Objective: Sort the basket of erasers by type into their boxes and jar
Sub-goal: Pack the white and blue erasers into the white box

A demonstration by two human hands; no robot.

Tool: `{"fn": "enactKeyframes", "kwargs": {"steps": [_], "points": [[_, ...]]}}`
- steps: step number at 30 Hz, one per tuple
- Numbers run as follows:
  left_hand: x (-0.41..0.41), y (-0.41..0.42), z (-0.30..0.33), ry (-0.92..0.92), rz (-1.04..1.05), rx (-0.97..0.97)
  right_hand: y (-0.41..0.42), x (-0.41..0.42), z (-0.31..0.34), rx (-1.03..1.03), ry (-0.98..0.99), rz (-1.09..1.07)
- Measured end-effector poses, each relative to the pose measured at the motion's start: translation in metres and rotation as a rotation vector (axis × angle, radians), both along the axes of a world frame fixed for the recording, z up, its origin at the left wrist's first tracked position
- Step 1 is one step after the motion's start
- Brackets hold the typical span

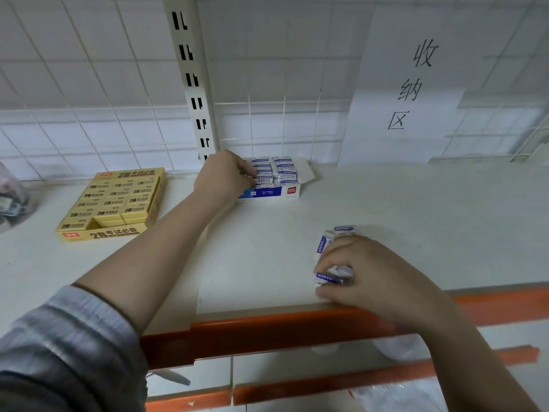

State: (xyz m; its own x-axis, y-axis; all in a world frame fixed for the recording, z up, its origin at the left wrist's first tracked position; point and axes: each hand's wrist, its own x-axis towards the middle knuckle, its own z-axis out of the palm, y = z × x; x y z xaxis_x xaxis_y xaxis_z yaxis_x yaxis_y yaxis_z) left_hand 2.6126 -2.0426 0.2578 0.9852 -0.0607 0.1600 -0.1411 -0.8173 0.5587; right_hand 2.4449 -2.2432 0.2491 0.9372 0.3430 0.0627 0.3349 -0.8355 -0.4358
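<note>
The left hand reached to the blue-and-white eraser box at the back of the white shelf, its fingers curled round one barcoded eraser at the box's front row. The right hand rested near the shelf's orange front edge, gripping several blue-sleeved erasers. Left of the blue box sat a yellow 2B eraser box, nearly full, well apart. A clear jar stood at the far left edge. Behind ran a wire grid, a slotted upright post and a paper sign.
</note>
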Motion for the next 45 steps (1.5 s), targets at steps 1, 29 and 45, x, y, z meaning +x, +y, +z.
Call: {"fn": "enactKeyframes", "kwargs": {"steps": [1, 29, 45], "points": [[0.0, -0.001, 0.002, 0.018, -0.002, 0.013, 0.001, -0.002, 0.001, 0.024, -0.011, -0.007], [-0.105, -0.063, -0.007, 0.237, -0.332, 0.17, -0.043, -0.026, -0.015, 0.813, -0.146, -0.588], [-0.129, 0.008, -0.02, -0.104, -0.076, -0.24, -0.009, 0.028, 0.002, 0.427, -0.206, -0.327]]}}
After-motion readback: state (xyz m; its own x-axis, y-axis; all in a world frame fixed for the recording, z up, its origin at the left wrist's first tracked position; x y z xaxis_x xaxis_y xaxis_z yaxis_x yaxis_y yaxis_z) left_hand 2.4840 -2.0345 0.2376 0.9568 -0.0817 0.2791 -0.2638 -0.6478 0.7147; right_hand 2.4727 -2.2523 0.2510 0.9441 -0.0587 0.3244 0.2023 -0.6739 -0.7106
